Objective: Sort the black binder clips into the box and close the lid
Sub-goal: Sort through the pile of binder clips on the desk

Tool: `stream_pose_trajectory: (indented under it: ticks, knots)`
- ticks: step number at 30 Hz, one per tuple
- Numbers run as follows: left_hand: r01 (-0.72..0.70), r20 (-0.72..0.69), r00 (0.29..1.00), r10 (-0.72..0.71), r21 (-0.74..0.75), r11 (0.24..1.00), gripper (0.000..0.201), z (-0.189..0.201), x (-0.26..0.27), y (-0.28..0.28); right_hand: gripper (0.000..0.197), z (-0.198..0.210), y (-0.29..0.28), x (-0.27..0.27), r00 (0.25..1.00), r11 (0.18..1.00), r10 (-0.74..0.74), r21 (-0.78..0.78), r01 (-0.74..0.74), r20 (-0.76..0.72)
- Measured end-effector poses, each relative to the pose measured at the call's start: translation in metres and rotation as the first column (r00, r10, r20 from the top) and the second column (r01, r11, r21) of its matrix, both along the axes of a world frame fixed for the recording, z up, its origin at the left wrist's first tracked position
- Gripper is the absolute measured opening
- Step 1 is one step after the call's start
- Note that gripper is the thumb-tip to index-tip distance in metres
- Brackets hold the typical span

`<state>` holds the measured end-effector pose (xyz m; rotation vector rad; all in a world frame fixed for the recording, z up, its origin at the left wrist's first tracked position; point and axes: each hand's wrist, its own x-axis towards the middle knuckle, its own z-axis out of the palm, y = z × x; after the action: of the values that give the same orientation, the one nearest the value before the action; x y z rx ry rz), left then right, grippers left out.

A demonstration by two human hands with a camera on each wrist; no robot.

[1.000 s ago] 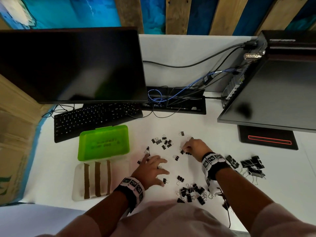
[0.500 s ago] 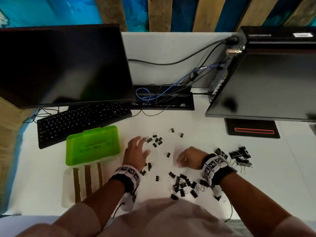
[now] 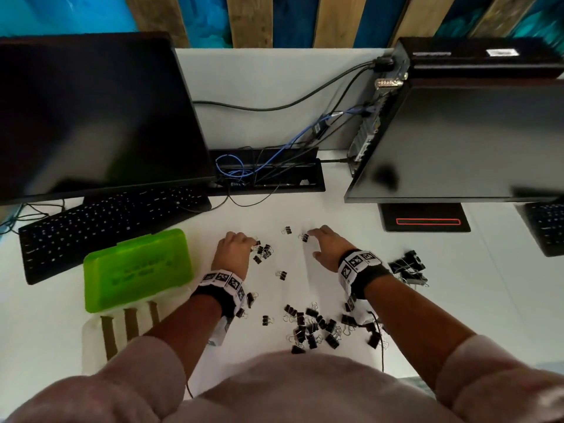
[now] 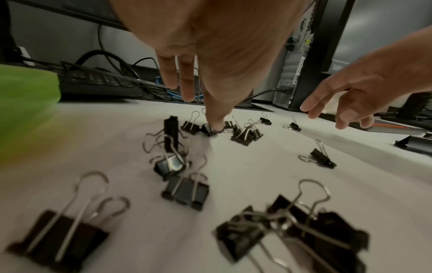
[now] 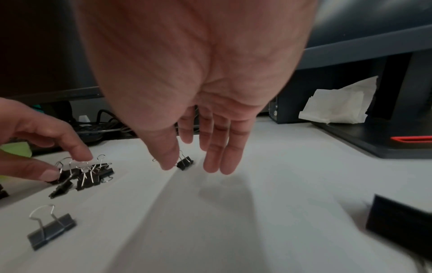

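binder clips (image 3: 262, 251) at left hand (image 3: 233, 250) fingertips

White counter (image 3: 305, 288), viewed from above. Small black binder clips lie scattered on it: a tight cluster (image 3: 262, 251) at centre, two singles (image 3: 286, 230) (image 3: 304, 237) behind it, one single (image 3: 281, 275) in front, and a loose heap (image 3: 314, 328) at the near edge. Larger black clips (image 3: 409, 267) form a pile to the right. At left stands an open box (image 3: 100, 334) with its green lid (image 3: 137, 270) raised. Further back rest a keyboard (image 3: 106, 221), a monitor (image 3: 91, 117), a cable tray (image 3: 268, 169), a second monitor's base (image 3: 424, 216) and a computer tower (image 3: 381, 117).
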<state>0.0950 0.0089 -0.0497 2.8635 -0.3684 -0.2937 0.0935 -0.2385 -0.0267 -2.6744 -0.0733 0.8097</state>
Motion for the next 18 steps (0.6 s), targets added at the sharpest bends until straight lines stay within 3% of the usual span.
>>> stream_pose_trajectory:
  ticks: [10,16,18]
  knots:
    - [-0.025,-0.225,0.974,-0.023,-0.207,0.978,0.056,0.007,-0.005,0.009,0.058,-0.009,0.021,-0.001,0.996,0.996,0.068,0.068,-0.064,-0.054]
    - [-0.172,-0.181,0.977,0.111,-0.369,0.914,0.052,0.018,-0.010,0.007,0.055,-0.011,0.030,-0.013,0.983,0.978,0.160,0.147,-0.146,-0.091]
    - [-0.220,-0.194,0.970,0.146,-0.453,0.864,0.047,0.023,-0.017,0.002,0.046,-0.014,0.028,-0.014,0.990,0.988,0.130,0.089,-0.124,-0.059]
